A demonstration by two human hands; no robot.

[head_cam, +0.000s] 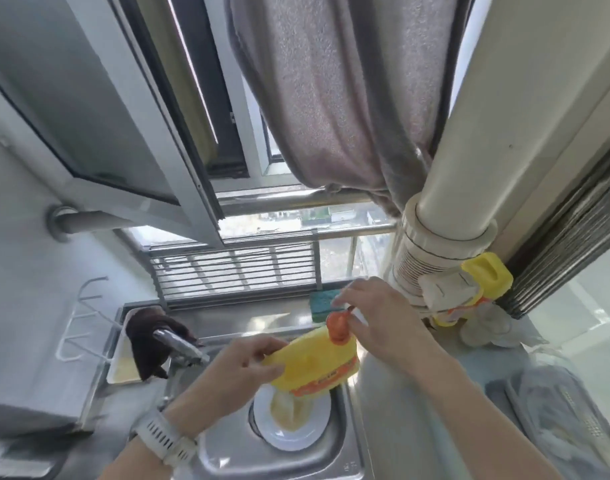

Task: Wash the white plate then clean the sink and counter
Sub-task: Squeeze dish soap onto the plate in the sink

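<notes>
Daylight from an open window (130, 109) falls across a steel sink (317, 455) set in a pale table (383, 410), and in the sink's basin the white plate (289, 434) lies flat, close to the basin's right wall, with a yellowish smear over its upper half. Directly above the plate a yellow soap bottle (314, 362) hangs in the air, its long axis tilted so the orange cap (336, 327) points up and away from the person while the base leans down towards the plate. The left hand (241, 372) reaches in from the lower left with a pale watch band on its wrist, its grip closed round the bottle's left side, thumb on top and fingers curled beneath. The right hand (376, 317) comes in from the lower right, forearm stretched across the table, and its fingertips pinch the orange cap, with the wrist bent over the bottle's neck. Just left of the bottle the tap (179, 344) juts over the basin, a dark cloth (147, 341) draped behind it. Behind the right hand a green sponge (322, 303) sits on the sink's back ledge. Farther right a second yellow bottle (483, 282) stands against a thick white pipe (445, 216), and a grey curtain (331, 98) hangs above.
</notes>
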